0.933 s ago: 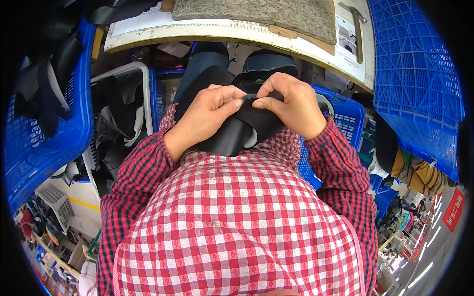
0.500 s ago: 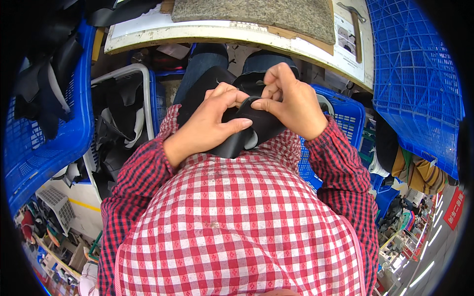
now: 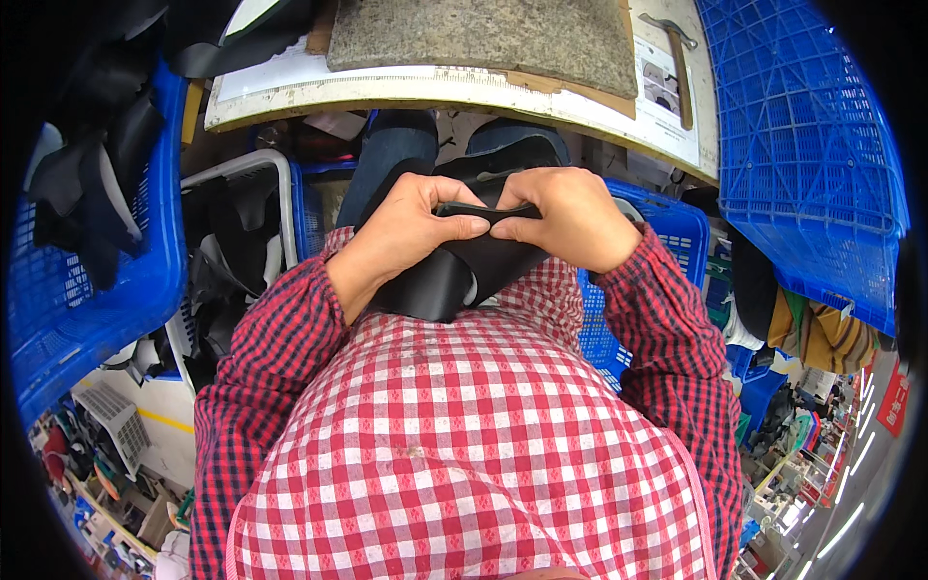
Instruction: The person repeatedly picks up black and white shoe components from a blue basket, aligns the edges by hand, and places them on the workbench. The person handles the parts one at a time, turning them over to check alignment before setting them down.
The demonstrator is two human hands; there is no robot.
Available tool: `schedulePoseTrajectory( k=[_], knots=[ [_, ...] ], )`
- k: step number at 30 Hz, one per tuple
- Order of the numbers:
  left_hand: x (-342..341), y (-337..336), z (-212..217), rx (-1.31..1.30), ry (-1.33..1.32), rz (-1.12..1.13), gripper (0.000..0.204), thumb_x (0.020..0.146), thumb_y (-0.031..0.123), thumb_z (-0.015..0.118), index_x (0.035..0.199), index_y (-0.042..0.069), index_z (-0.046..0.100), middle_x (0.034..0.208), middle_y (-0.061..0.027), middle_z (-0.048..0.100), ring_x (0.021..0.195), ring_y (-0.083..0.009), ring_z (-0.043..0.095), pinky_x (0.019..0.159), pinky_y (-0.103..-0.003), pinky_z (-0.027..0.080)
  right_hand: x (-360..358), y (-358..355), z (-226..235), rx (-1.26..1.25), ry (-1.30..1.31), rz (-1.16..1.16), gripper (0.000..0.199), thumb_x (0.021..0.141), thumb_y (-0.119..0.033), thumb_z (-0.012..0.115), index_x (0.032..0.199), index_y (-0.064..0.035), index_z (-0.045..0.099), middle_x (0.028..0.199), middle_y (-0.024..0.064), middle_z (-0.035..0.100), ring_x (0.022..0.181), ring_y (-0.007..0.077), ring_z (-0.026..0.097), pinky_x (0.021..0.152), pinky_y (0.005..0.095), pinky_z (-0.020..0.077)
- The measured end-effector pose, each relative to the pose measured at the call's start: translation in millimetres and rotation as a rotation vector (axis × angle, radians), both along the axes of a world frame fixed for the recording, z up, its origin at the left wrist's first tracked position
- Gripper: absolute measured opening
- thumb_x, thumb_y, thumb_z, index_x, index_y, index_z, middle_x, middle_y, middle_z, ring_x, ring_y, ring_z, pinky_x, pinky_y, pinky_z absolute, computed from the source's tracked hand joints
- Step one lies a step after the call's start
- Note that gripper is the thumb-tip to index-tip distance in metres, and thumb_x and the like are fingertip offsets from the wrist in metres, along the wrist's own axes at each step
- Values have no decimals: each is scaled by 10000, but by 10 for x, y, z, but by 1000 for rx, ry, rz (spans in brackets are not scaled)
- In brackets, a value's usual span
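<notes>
A black leather-like piece [image 3: 425, 287] with a pale underside lies over my lap, its upper edge raised between both hands. My left hand [image 3: 411, 224] pinches that edge between thumb and fingers. Close beside it, my right hand [image 3: 568, 217] pinches the same edge, thumb toward me and fingers behind. The two thumb tips almost meet at the middle of the edge, which looks folded over into a narrow dark band. The fingers' far sides are hidden behind the material.
Ahead is a white worktable [image 3: 387, 95] bearing a grey stone slab [image 3: 483, 43] and a hammer [image 3: 680, 72]. Blue plastic crates [image 3: 807, 164] rise at the right. At the left, a blue crate [image 3: 155, 275] and a grey-rimmed basket [image 3: 288, 193] hold black pieces.
My right hand has come down and its raised fingers have closed onto the edge. Both thumbs now lie side by side, and the edge is stretched flat between the hands.
</notes>
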State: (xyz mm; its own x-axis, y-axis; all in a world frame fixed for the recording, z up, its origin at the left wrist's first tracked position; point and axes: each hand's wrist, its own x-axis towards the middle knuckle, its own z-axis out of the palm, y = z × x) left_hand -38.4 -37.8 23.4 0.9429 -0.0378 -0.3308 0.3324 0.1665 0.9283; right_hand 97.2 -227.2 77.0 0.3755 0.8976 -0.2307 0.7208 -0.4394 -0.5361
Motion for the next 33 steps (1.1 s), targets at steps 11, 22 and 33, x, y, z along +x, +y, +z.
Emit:
schedulePoseTrajectory(
  k=[11,22,33],
  knots=[
    [192,78,65,233,-84,-341,370,875,97,825,1204,-43,728,1054,-100,751,1006,-161,672,953,-308,510,265,-22,163,-75,218,-3,260,841,-311,854,984,-108,774,859,80,765,801,247,726,742,371,542],
    [136,273,12,-125,55,-232,308,1060,253,667,1152,-27,759,930,3,740,879,-66,651,845,-241,520,304,-104,288,-89,186,49,243,843,-98,827,1040,-40,695,885,155,713,847,318,713,771,388,536],
    [305,448,2,46,-114,-538,260,1030,167,686,1175,-38,753,1007,-59,776,922,-98,688,861,-275,547,256,-99,167,50,97,124,177,819,-58,808,959,-66,699,881,115,721,852,333,694,786,410,547]
  ],
)
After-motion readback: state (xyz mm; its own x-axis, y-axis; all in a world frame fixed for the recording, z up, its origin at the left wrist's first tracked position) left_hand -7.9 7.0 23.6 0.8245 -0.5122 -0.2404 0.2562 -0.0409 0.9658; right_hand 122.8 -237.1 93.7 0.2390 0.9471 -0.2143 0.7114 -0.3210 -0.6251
